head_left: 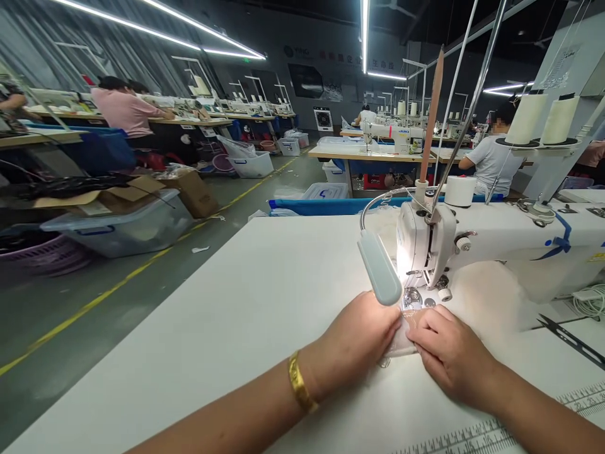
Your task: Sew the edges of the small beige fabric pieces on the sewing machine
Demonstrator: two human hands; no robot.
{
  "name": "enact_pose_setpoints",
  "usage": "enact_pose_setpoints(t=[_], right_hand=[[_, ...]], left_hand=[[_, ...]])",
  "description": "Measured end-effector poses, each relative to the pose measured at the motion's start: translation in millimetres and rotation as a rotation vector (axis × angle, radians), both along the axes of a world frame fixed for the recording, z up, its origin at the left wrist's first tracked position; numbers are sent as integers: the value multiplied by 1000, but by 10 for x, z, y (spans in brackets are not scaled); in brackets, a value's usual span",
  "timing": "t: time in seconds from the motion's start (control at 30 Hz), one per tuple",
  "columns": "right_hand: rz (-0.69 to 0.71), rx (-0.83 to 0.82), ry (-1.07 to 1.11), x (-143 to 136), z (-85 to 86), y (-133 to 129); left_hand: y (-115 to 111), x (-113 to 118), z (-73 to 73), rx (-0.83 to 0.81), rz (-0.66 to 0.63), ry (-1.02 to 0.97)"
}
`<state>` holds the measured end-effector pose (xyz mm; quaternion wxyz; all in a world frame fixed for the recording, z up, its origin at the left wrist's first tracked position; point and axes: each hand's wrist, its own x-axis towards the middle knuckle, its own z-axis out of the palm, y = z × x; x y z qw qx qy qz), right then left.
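Note:
A small piece of pale, sheer fabric (pixel 403 343) lies between my hands, just in front of the presser foot of a white sewing machine (pixel 496 224). My left hand (pixel 354 334) has its fingers closed on the fabric's left edge, partly under the grey-green lamp (pixel 379 268). My right hand (pixel 449 350) pinches the right side of the same piece, fingers curled. The machine's light shines on the needle area. More pale sheer cloth (pixel 489 293) is spread to the right, beneath the machine arm.
Black thread snips (pixel 571 340) lie at the right, above a clear ruler (pixel 472 438) at the table's front. The white tabletop (pixel 212 328) extends left. Thread cones (pixel 527 118) stand behind the machine. Beyond the aisle are plastic bins (pixel 127 221) and people at other machines.

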<state>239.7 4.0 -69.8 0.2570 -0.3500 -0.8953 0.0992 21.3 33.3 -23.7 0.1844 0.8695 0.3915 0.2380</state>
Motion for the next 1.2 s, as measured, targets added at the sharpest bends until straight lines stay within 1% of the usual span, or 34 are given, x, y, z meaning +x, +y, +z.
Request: enact_pose_setpoints(t=[0.1, 0.33, 0.53, 0.73, 0.97, 1.2], right_hand=[[-13, -1, -4, -19, 7, 3], [-88, -30, -37, -63, 15, 21], [-114, -46, -30, -77, -1, 5], [-129, -31, -25, -87, -26, -10], [-128, 14, -24, -94, -36, -9], [-127, 50, -19, -90, -77, 10]], left_hand=[[-31, -37, -117, 93, -24, 146], [76, -103, -156, 150, -52, 99], [111, -122, -225, 187, -56, 125], [104, -127, -239, 257, -48, 148], [110, -131, -239, 241, -51, 160], [128, -134, -267, 266, -38, 180]])
